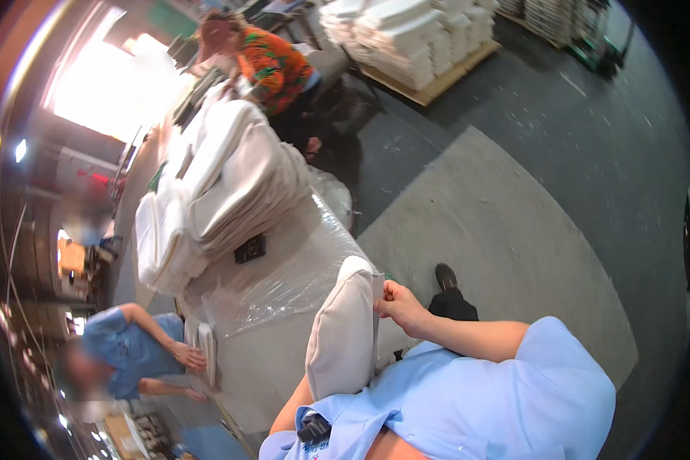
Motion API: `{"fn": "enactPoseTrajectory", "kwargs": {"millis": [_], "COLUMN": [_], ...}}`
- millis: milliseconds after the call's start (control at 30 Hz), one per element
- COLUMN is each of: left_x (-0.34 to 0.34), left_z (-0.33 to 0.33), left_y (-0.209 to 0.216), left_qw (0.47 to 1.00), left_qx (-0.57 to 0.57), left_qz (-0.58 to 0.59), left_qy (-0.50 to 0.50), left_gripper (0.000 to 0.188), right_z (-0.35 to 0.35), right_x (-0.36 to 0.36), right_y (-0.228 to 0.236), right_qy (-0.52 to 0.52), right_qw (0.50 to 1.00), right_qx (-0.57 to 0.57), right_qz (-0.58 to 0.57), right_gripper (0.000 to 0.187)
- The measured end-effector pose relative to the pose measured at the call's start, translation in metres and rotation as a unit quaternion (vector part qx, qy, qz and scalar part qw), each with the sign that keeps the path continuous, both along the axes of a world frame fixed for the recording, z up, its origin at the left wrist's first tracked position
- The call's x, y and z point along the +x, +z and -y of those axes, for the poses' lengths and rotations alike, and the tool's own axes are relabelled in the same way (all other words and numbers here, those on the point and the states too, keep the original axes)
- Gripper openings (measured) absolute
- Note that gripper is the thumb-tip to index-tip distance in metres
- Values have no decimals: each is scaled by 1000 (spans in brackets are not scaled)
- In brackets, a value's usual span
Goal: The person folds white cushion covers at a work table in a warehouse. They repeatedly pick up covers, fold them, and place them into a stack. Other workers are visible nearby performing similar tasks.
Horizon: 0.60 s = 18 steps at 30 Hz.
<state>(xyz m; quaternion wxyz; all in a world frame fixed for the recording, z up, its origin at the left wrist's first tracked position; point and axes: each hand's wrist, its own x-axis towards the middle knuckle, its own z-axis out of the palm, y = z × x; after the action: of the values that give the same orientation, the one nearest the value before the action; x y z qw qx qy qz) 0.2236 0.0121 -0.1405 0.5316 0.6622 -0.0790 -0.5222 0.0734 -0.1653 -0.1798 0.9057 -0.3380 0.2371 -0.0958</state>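
A beige, padded-looking fabric piece (340, 331), like a cushion cover, stands on edge in front of my chest at the near edge of the table. My right hand (400, 308) pinches its right edge, with fingers and thumb closed on the fabric. My left forearm (287, 406) goes up behind the piece, which hides my left hand and its fingers. Farther along the table lies a tall stack of similar white and cream fabric pieces (245, 180). A small black object (250, 248) sits in front of that stack.
Clear plastic film (284, 287) covers part of the table. A co-worker in blue (134, 349) handles a folded white piece (206, 353) at the left side. Another person in a bright patterned top (272, 69) stands beyond the stack. Loaded pallets (429, 88) and a grey mat (498, 230) are on the floor.
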Motion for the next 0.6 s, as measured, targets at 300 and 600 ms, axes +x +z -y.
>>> {"fn": "enactPoseTrajectory", "kwargs": {"millis": [300,600], "left_x": [-17,11], "left_z": [82,236], "left_y": [-22,-36], "left_qw": [977,950], "left_qx": [48,63], "left_qz": [105,26], "left_qy": [-177,-306], "left_gripper": [43,37], "right_z": [-3,-10], "right_x": [-44,-52], "right_y": [-63,-100], "right_qy": [-149,-195], "right_qw": [978,957], "right_qx": [37,114], "right_qz": [-144,-182], "right_gripper": [36,28]}}
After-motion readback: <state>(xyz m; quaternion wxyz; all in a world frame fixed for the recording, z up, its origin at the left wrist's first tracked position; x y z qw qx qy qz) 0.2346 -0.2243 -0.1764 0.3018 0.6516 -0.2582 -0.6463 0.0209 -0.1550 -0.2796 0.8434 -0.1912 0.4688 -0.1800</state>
